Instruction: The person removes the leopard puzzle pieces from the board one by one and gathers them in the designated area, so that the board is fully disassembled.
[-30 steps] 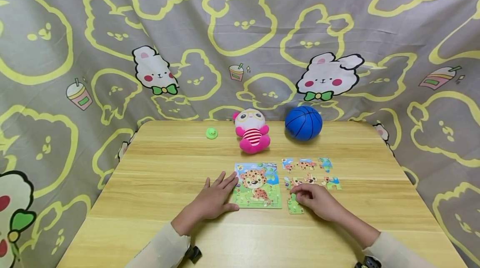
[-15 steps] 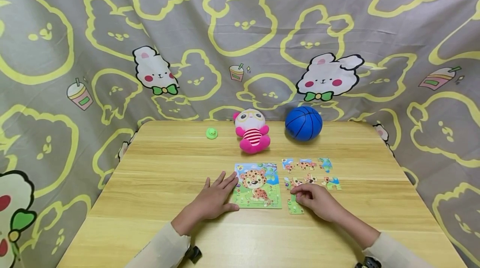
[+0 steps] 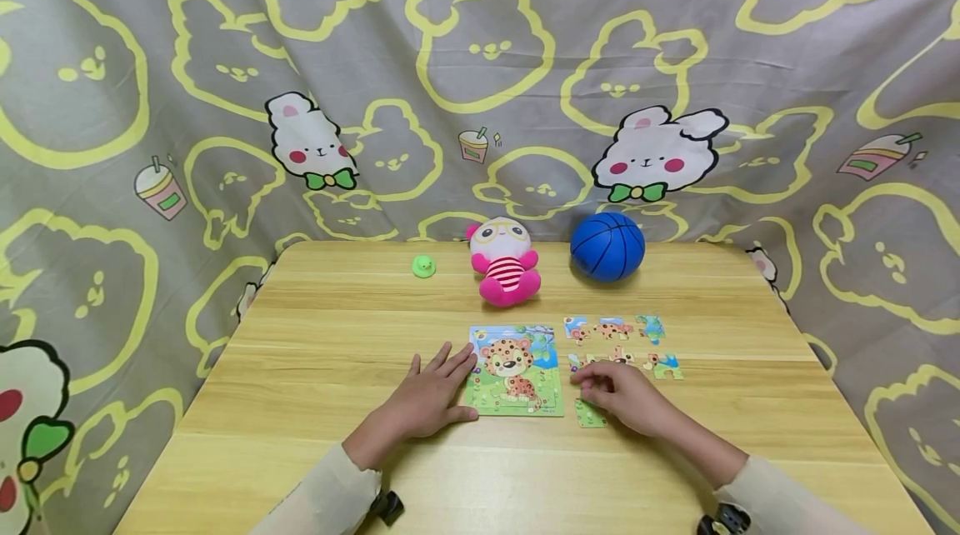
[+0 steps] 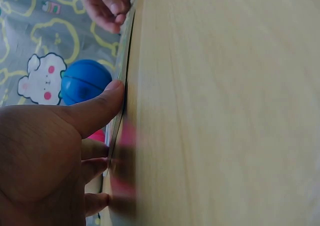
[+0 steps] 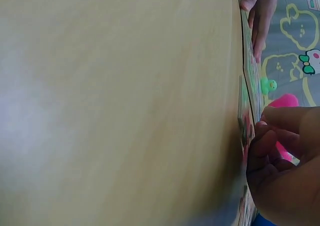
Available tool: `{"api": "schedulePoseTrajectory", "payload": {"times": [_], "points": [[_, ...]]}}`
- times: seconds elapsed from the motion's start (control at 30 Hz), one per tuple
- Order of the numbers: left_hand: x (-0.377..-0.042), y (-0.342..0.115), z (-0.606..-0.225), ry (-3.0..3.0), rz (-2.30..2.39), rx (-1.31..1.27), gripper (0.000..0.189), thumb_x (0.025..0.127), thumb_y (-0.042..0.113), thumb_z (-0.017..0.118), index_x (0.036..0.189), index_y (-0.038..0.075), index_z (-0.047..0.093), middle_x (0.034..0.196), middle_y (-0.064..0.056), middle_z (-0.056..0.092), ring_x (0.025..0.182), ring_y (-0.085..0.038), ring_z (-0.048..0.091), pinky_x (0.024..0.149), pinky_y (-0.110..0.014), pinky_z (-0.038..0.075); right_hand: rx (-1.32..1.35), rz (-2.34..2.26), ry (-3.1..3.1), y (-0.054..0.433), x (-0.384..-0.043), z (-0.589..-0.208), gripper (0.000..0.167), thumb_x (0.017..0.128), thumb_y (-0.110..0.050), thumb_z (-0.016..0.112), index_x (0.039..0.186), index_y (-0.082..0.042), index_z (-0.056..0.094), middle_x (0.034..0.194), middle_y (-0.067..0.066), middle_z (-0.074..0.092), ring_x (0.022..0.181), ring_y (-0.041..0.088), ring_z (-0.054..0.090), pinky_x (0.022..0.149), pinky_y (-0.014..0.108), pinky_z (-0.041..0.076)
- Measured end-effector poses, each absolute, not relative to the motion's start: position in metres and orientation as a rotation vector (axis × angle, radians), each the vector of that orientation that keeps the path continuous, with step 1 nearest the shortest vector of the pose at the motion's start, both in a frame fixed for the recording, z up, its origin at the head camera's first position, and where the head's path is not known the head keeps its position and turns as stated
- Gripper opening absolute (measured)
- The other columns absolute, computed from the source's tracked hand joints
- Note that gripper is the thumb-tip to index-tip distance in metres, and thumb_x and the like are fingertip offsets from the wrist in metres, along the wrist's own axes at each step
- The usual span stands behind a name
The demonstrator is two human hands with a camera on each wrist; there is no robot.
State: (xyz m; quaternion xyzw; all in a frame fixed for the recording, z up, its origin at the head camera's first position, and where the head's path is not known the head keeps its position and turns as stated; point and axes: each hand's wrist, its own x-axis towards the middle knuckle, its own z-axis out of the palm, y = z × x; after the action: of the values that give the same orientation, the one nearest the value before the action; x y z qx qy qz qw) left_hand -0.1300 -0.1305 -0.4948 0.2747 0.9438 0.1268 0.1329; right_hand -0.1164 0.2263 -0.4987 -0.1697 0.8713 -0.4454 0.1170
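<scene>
My left hand (image 3: 429, 397) lies at the left side of a square leopard jigsaw puzzle board (image 3: 517, 368), fingers spread, fingertips and thumb right at its edge. In the left wrist view the thumb (image 4: 100, 106) reaches along that thin edge. My right hand (image 3: 632, 402) bends over the loose puzzle pieces on the right, index finger and thumb close together, the other fingers curled. Beneath it a green puzzle piece (image 3: 590, 415) lies partly covered. In the right wrist view the fingertips meet near the thin pieces; I cannot tell whether they pinch one.
More loose pieces lie in rows right of the board, among them a blue-green corner piece (image 3: 651, 328) and one at the right end (image 3: 667, 366). Behind stand a green toy duck (image 3: 423, 266), a pink panda plush (image 3: 506, 264) and a blue ball (image 3: 607, 247). A patterned curtain (image 3: 525, 60) surrounds the table.
My right hand has shifted slightly left over the pieces, covering the upper part of the green piece, its index finger reaching further out. The left hand stays where it was.
</scene>
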Motion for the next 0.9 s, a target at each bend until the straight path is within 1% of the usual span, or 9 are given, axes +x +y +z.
{"api": "schedulePoseTrajectory", "payload": {"times": [0.1,0.23,0.33,0.5,0.63,0.7,0.9], "points": [[-0.13,-0.13,-0.494,2.739,0.364,0.796,0.087,0.097,0.059,0.06,0.164,0.014,0.029,0.173,-0.002,0.02,0.158,-0.038,0.014,0.115,-0.077,0.016,-0.52,-1.302,2.535,0.219,-0.119,-0.499,0.022,0.098,-0.01,0.07,0.119,-0.004,0.073,0.097,0.0,0.069,0.08,0.01,0.058,0.067,0.023,0.051],[-0.13,-0.13,-0.494,2.74,0.36,0.795,0.087,0.097,0.059,0.061,0.164,0.014,0.029,0.173,-0.002,0.019,0.158,-0.038,0.015,0.115,-0.077,0.016,-0.535,-1.302,2.517,0.207,-0.124,-0.499,0.022,0.098,-0.008,0.069,0.119,-0.004,0.073,0.098,0.001,0.07,0.085,0.011,0.061,0.072,0.023,0.053],[-0.13,-0.13,-0.494,2.739,0.36,0.793,0.087,0.097,0.059,0.061,0.164,0.014,0.029,0.173,-0.001,0.019,0.158,-0.038,0.014,0.115,-0.077,0.016,-0.545,-1.318,2.497,0.196,-0.125,-0.498,0.023,0.098,-0.007,0.069,0.12,-0.003,0.073,0.099,0.002,0.071,0.087,0.013,0.063,0.074,0.023,0.055],[-0.13,-0.13,-0.494,2.736,0.362,0.784,0.087,0.097,0.06,0.06,0.164,0.015,0.029,0.173,0.0,0.019,0.158,-0.037,0.014,0.115,-0.077,0.016,-0.574,-1.347,2.473,0.179,-0.128,-0.495,0.024,0.098,-0.005,0.069,0.121,-0.002,0.072,0.099,0.002,0.07,0.086,0.013,0.063,0.071,0.024,0.056],[-0.131,-0.13,-0.496,2.736,0.358,0.781,0.087,0.097,0.06,0.06,0.165,0.015,0.028,0.173,0.0,0.018,0.158,-0.037,0.014,0.116,-0.076,0.016,-0.603,-1.376,2.468,0.168,-0.133,-0.495,0.025,0.097,-0.006,0.07,0.121,-0.001,0.072,0.1,0.003,0.071,0.088,0.012,0.063,0.074,0.024,0.057],[-0.132,-0.13,-0.497,2.737,0.357,0.778,0.087,0.097,0.06,0.06,0.165,0.016,0.028,0.173,0.001,0.018,0.158,-0.036,0.013,0.116,-0.076,0.016,-0.622,-1.391,2.471,0.163,-0.135,-0.496,0.025,0.097,-0.006,0.071,0.121,0.0,0.072,0.101,0.004,0.072,0.089,0.011,0.064,0.078,0.023,0.056],[-0.132,-0.13,-0.498,2.738,0.352,0.776,0.087,0.097,0.061,0.059,0.165,0.016,0.029,0.173,0.001,0.018,0.158,-0.036,0.014,0.116,-0.076,0.017,-0.635,-1.379,2.474,0.15,-0.142,-0.497,0.022,0.096,-0.006,0.072,0.117,-0.002,0.073,0.097,0.0,0.071,0.087,0.011,0.064,0.077,0.024,0.055]]}}
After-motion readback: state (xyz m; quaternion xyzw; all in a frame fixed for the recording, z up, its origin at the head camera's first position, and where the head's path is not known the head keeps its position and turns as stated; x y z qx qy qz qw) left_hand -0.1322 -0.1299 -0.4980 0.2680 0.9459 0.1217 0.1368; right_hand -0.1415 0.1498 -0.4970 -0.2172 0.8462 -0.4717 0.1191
